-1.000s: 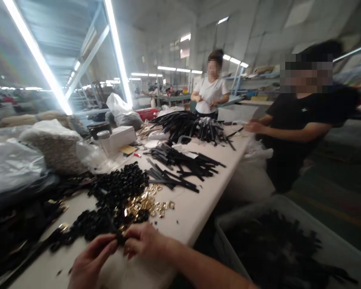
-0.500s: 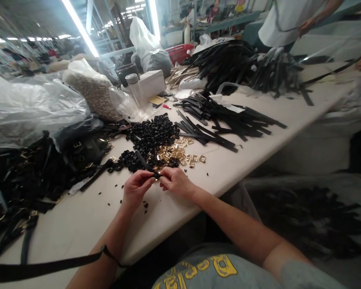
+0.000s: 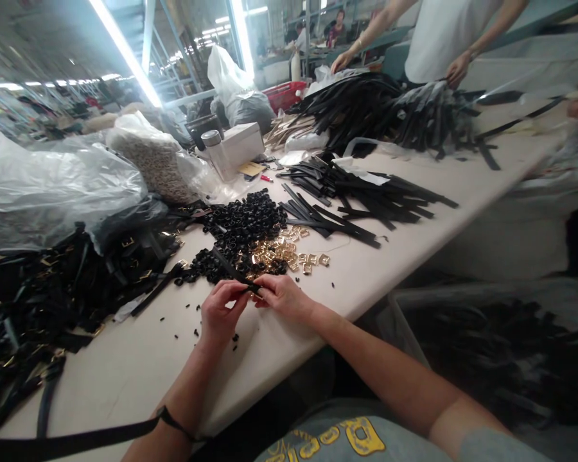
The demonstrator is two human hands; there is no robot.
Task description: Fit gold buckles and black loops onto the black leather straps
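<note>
A black strap (image 3: 232, 266) is pinched between my two hands above the table. My left hand (image 3: 221, 311) is closed on it from the left, and my right hand (image 3: 284, 296) grips its end from the right. The strap's free part slants up and away to the left. Fingers hide whatever sits at the gripped end. Just beyond my hands lie a pile of small black loops (image 3: 245, 221) and a heap of gold buckles (image 3: 274, 250).
Black straps with buckles (image 3: 52, 308) pile up at left, below clear plastic bags (image 3: 58, 179). Loose black strips (image 3: 361, 192) lie to the right. A clear bottle (image 3: 215, 154) and white box (image 3: 243, 141) stand behind. A co-worker's hands (image 3: 457, 69) touch strips at the far side.
My hands stay together on the strap, and more of it shows between them. The co-worker's hands have come down to the far bundle of strips. The view has tilted slightly.
</note>
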